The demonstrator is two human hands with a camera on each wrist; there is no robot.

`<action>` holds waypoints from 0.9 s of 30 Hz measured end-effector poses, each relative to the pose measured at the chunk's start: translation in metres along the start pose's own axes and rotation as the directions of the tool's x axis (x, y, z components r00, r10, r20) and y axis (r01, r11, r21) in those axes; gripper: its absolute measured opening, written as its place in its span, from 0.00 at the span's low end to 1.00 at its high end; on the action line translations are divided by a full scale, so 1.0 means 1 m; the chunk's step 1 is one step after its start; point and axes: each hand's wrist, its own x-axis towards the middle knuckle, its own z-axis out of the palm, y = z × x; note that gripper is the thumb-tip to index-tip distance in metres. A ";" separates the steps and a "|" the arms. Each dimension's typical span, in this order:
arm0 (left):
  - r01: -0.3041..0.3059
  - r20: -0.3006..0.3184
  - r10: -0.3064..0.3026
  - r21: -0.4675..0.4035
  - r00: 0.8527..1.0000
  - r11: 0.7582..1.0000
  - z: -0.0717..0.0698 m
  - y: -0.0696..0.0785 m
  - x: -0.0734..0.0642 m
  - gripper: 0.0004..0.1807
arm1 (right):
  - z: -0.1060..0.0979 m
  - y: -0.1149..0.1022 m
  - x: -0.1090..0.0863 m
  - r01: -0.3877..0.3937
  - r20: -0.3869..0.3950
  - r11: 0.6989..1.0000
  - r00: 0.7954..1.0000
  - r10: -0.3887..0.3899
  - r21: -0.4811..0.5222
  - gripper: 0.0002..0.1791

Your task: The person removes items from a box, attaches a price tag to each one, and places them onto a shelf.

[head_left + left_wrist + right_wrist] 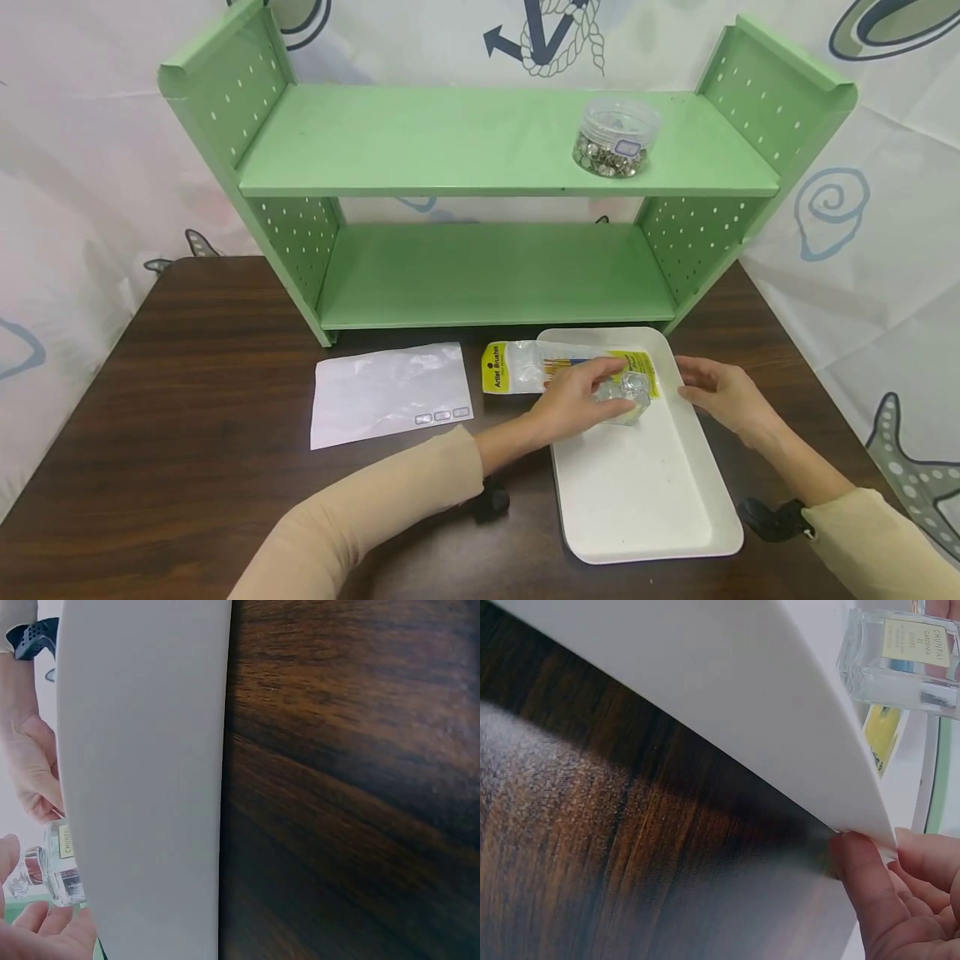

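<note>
A clear square glass bottle [630,398] with a faceted stopper and a pale label is over the far part of the white tray [637,508]. My left hand [573,398] comes in from the left and holds the bottle between thumb and fingers. In the right wrist view the label of the bottle [907,656] faces the camera. At the tray's right side, my right hand [723,396] pinches the rim, thumb on one face and fingers on the other. A packet of artist brushes [517,367] lies across the tray's far left rim, partly behind the left hand.
A green two-tier shelf [450,142] stands at the back of the dark wooden table [150,467]. On its upper tier sits a clear jar [615,137] of small metal pieces. Left of the tray lies a white sheet [390,392] with several small labels at its corner.
</note>
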 end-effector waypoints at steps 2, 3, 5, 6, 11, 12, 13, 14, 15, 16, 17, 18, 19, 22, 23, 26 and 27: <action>-0.001 -0.002 0.001 0.003 1.000 1.000 0.001 0.000 0.001 0.28 | 0.000 0.000 0.000 0.001 0.000 1.000 1.000 -0.001 0.000 0.28; -0.003 -0.004 0.003 0.012 1.000 1.000 0.001 0.000 0.001 0.28 | 0.000 0.000 0.000 0.003 0.000 1.000 1.000 -0.003 -0.003 0.28; -0.002 -0.011 0.003 0.030 1.000 1.000 0.002 0.001 0.002 0.27 | -0.001 0.000 0.000 0.010 0.002 1.000 1.000 -0.010 -0.003 0.28; -0.003 -0.015 0.003 0.047 1.000 0.999 0.003 0.001 0.003 0.26 | -0.001 0.000 0.000 0.011 0.002 1.000 1.000 -0.011 -0.005 0.28; -0.005 -0.045 0.010 0.104 0.999 0.995 0.005 0.004 0.004 0.23 | -0.001 0.002 0.000 0.011 0.003 1.000 1.000 -0.011 -0.015 0.28; -0.005 -0.049 0.010 0.099 0.999 0.995 0.005 0.004 0.005 0.22 | -0.001 0.002 0.000 0.010 0.002 1.000 1.000 -0.010 -0.018 0.28; -0.002 -0.051 0.007 0.095 0.999 0.995 0.005 0.005 0.005 0.21 | -0.001 0.002 0.000 0.011 0.001 1.000 1.000 -0.011 -0.020 0.28; 0.000 -0.051 0.005 0.090 0.999 0.996 0.005 0.005 0.005 0.21 | -0.001 0.002 0.000 0.012 0.000 1.000 1.000 -0.012 -0.022 0.28; 0.002 -0.051 0.002 0.086 0.999 0.996 0.005 0.006 0.005 0.20 | -0.001 0.002 0.000 0.013 -0.001 1.000 1.000 -0.013 -0.024 0.28; 0.005 -0.052 0.000 0.082 0.999 0.997 0.005 0.006 0.005 0.19 | -0.001 0.003 0.000 0.013 -0.002 1.000 1.000 -0.013 -0.024 0.28; 0.006 -0.054 -0.001 0.080 0.999 0.997 0.005 0.006 0.005 0.19 | -0.001 0.003 0.000 0.014 -0.003 1.000 1.000 -0.014 -0.025 0.28; 0.009 -0.056 -0.005 0.075 0.998 0.997 0.005 0.006 0.005 0.18 | -0.001 0.003 0.000 0.014 -0.003 1.000 1.000 -0.014 -0.025 0.28; 0.012 -0.055 -0.008 0.076 0.998 0.997 0.005 0.007 0.005 0.18 | -0.001 0.003 0.000 0.013 -0.002 1.000 1.000 -0.014 -0.024 0.28; 0.018 -0.059 -0.014 0.066 0.998 0.998 0.006 0.007 0.006 0.17 | -0.001 0.003 0.000 0.016 0.001 1.000 1.000 -0.016 -0.016 0.28; 0.020 -0.060 -0.016 0.066 0.998 0.998 0.006 0.007 0.006 0.17 | -0.001 0.003 0.000 0.014 0.001 1.000 1.000 -0.014 -0.015 0.28; 0.023 -0.064 -0.019 0.062 0.998 0.998 0.005 0.007 0.007 0.16 | -0.002 0.003 0.000 0.011 0.003 1.000 1.000 -0.011 -0.009 0.28; 0.023 -0.066 -0.019 0.060 0.998 0.998 0.004 0.008 0.006 0.16 | -0.002 0.003 0.000 0.010 0.004 1.000 1.000 -0.010 -0.008 0.28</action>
